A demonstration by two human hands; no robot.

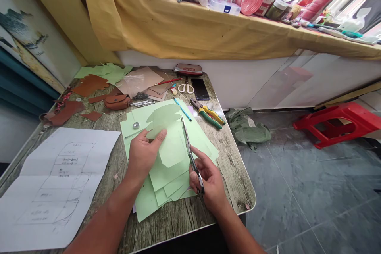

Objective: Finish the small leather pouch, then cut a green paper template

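Pinched between the thumb and fingers of my left hand (pixel 145 147) is a pale green paper cutout (pixel 171 147) with rounded lobes at its upper end. My right hand (pixel 208 178) grips a pair of scissors (pixel 188 145) by the handles, blades pointing away from me along the cutout's right edge. Whether the blades touch the paper I cannot tell. Beneath both hands lies a loose stack of light green paper sheets (pixel 145 198). On the stack rest a blue pen (pixel 182 109) and a small round metal piece (pixel 136 125).
Yellow-and-green-handled pliers (pixel 210 116), a phone (pixel 200 89) and white-handled scissors (pixel 186 88) lie beyond the stack. To the left are a sheet with a drawn pattern (pixel 59 182), a brown leather pouch (pixel 117 102) and leather scraps (pixel 67 113). A red stool (pixel 339 124) lies on the floor.
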